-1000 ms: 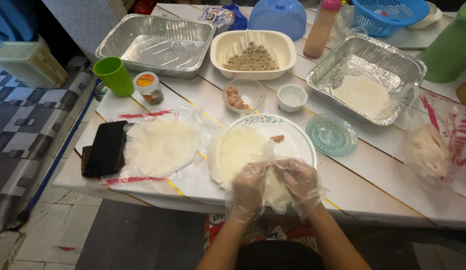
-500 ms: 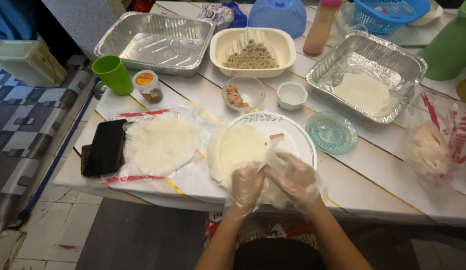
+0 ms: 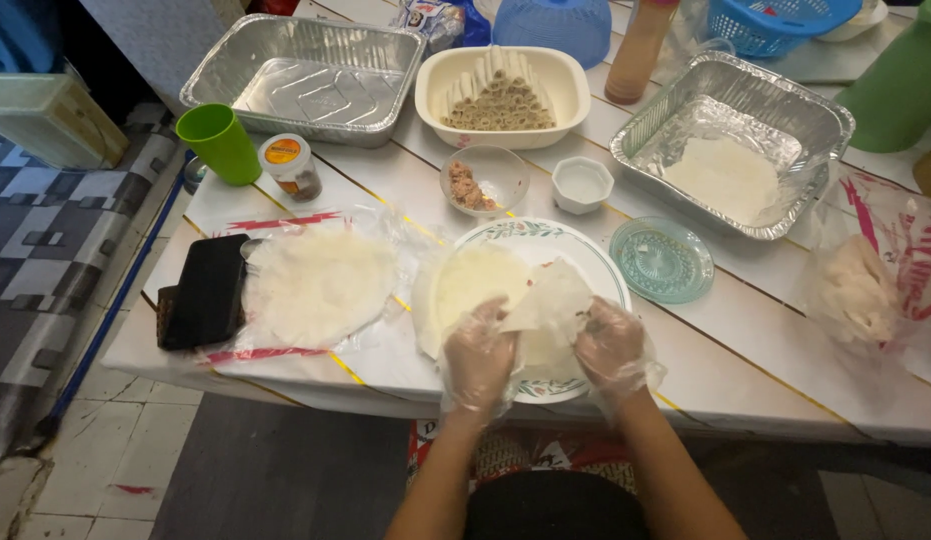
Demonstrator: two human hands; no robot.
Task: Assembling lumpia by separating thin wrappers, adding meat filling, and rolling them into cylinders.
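Wrapper sheet (image 3: 545, 300) | now lifted higher off plate (image 3: 595, 270) | left hand (image 3: 477, 355), right hand (image 3: 610, 345) both pinching it

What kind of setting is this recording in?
Probably a home or small food-prep spot: a white plank table on a tiled floor, foil trays, a dish of finished rolls, and gloved hands folding a wrapper.

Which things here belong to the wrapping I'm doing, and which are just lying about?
In use: thin white wrapper in left hand and right hand, patterned white plate, small glass bowl of filling.
Lying about: green plastic cup, black wallet, blue plastic basket.
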